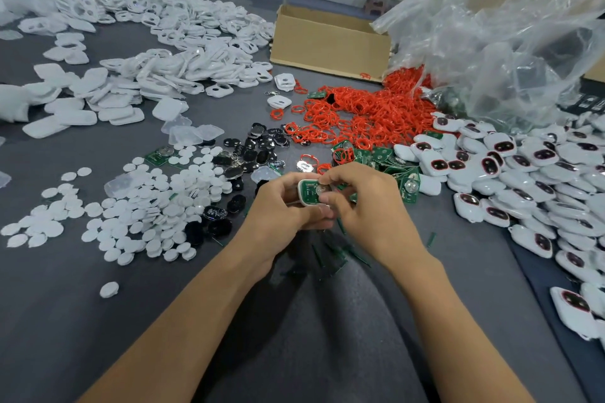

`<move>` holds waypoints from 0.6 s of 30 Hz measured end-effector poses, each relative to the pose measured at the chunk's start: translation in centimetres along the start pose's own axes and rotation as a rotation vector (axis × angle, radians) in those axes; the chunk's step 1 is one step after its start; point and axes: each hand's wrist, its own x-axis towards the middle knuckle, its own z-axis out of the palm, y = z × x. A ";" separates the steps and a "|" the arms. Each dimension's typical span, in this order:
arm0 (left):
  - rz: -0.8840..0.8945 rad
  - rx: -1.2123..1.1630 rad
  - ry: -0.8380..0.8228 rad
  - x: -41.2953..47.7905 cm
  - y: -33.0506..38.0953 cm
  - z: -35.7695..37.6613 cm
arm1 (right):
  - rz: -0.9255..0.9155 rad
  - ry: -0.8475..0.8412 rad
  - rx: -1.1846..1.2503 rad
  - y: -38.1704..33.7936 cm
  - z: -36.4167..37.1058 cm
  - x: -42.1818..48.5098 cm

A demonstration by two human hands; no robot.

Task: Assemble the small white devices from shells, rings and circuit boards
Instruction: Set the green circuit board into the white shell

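Observation:
My left hand (281, 206) grips a small white shell (302, 199) with a green circuit board (307, 190) lying inside it, just above the grey table. My right hand (357, 196) pinches the same shell and board from the right, fingertips over the board's round silver part (322, 188). Loose green circuit boards (389, 157) lie just behind my hands. A heap of red rings (366, 111) sits further back. White shells (183, 52) are piled at the back left.
Assembled white devices (523, 167) with dark windows are heaped on the right. White round discs (137, 206) and black oval pieces (255, 147) lie to the left. A cardboard box (330, 42) and a clear plastic bag (510, 36) stand at the back. Green scraps (340, 252) lie under my wrists.

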 end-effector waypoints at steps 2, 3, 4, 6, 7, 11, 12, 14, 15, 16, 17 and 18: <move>-0.004 0.002 0.001 0.0 0.0 0.0 | -0.004 0.003 -0.007 0.1 0.0 0.0; -0.003 0.005 0.004 0.0 0.0 0.0 | -0.005 0.006 -0.008 0.1 0.1 0.0; -0.002 0.007 0.006 0.0 0.0 0.0 | -0.004 0.011 -0.007 0.1 0.1 0.0; -0.001 0.013 0.007 0.0 0.0 0.0 | -0.003 0.016 -0.006 0.1 0.1 0.0; -0.002 0.015 0.007 0.0 0.0 0.0 | -0.003 0.015 -0.010 0.1 0.1 0.0; -0.007 0.025 0.015 -0.1 0.1 0.1 | 0.000 0.003 -0.013 0.0 0.2 -0.1; -0.007 0.026 0.017 -0.1 0.1 0.2 | -0.004 -0.001 -0.013 -0.1 0.2 -0.2; -0.010 0.026 0.016 0.0 0.2 0.1 | -0.008 -0.003 -0.011 -0.1 0.2 -0.1; -0.011 0.026 0.015 0.0 0.2 0.1 | -0.009 -0.001 -0.008 0.0 0.1 -0.1; -0.013 0.026 0.015 -0.1 0.2 0.1 | -0.010 0.001 -0.003 0.0 0.1 -0.1; -0.014 0.026 0.014 -0.1 0.3 0.1 | -0.010 0.001 0.001 0.0 0.1 -0.1; -0.017 0.024 0.015 -0.1 0.3 0.1 | -0.010 0.000 0.004 0.0 0.1 -0.2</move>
